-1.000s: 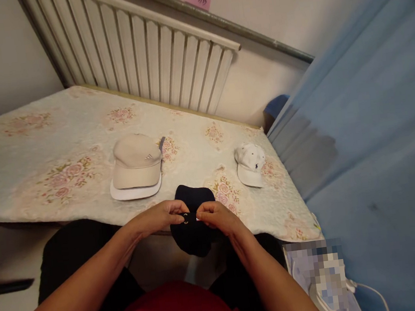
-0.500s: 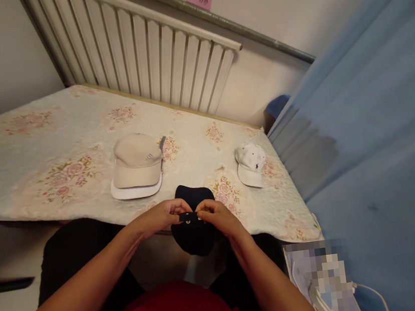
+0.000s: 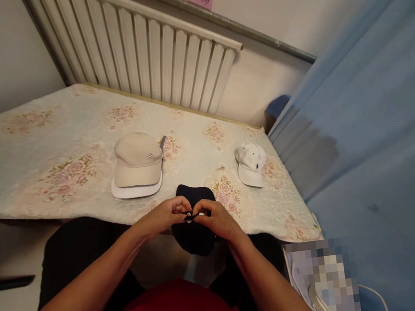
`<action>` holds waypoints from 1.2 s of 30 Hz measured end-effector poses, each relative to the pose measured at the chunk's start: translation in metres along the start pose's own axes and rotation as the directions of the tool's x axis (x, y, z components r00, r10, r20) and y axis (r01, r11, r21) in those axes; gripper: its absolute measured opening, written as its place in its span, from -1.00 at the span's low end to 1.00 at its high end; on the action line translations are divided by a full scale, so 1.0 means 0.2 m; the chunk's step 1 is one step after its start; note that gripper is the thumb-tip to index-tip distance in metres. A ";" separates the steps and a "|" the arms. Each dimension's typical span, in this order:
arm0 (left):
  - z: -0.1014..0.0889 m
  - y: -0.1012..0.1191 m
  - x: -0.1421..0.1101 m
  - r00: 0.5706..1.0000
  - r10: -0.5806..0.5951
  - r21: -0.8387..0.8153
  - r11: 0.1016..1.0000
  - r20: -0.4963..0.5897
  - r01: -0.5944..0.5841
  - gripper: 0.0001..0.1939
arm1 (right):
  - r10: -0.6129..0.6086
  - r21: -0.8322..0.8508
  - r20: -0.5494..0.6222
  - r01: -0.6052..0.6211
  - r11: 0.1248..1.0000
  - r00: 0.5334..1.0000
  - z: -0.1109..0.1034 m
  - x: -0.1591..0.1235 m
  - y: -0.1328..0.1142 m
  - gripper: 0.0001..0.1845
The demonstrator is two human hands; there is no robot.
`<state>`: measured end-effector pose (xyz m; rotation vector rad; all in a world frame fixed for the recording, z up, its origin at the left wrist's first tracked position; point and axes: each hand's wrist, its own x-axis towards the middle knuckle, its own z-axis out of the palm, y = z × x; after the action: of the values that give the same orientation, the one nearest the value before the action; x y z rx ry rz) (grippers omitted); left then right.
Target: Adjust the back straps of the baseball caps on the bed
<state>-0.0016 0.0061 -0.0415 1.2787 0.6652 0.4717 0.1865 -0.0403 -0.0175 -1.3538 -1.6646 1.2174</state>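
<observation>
A black baseball cap (image 3: 194,238) is held between my hands at the front edge of the table, its brim pointing away from me. My left hand (image 3: 171,214) pinches one end of the cap's back strap (image 3: 189,217), where a small metal piece shows. On the other side, my right hand (image 3: 215,217) pinches the strap close to the left fingertips. Beyond my left hand, a beige cap (image 3: 138,159) lies stacked over a white-brimmed cap (image 3: 136,190). Farther right rests a small white cap (image 3: 251,164) with a dark emblem.
A floral quilted cover (image 3: 85,120) spreads over the table. Behind it stands a white radiator (image 3: 149,51) against the wall. A blue curtain (image 3: 366,156) hangs at the right, and a partly blurred box (image 3: 302,280) with a white cable sits below it.
My fingers have drawn closer together on the strap, which was flat and now looks bent or folded between them. The caps on the table have stayed in place.
</observation>
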 end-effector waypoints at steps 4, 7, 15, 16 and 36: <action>0.01 0.01 0.00 1.000 0.014 0.011 1.000 0.007 -0.014 -0.75 | 0.092 0.223 0.020 -0.094 0.970 0.996 -0.01 0.02 0.06 -0.93; 0.01 0.03 -0.01 1.000 0.006 0.025 1.000 0.007 -0.006 -0.77 | 0.119 0.332 0.019 -0.119 0.936 0.993 0.00 0.03 0.09 -0.90; 0.02 0.04 -0.02 0.999 0.051 0.283 0.958 -0.001 -0.049 -0.87 | 0.134 0.407 0.016 -0.129 0.904 0.991 0.00 0.02 0.12 -0.84; 0.02 0.04 -0.01 0.998 0.061 0.341 0.938 0.000 -0.057 -0.90 | 0.138 0.417 0.018 -0.133 0.899 0.990 0.01 0.02 0.12 -0.84; 0.03 -0.03 0.01 0.996 0.050 0.335 0.942 -0.076 -0.021 -0.80 | 0.149 0.474 0.001 -0.132 0.871 0.989 0.01 0.02 0.11 -0.80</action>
<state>0.0037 0.0005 -0.0462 1.6006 0.8184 0.4558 0.1914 -0.0373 -0.0399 -1.1875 -1.1479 1.5519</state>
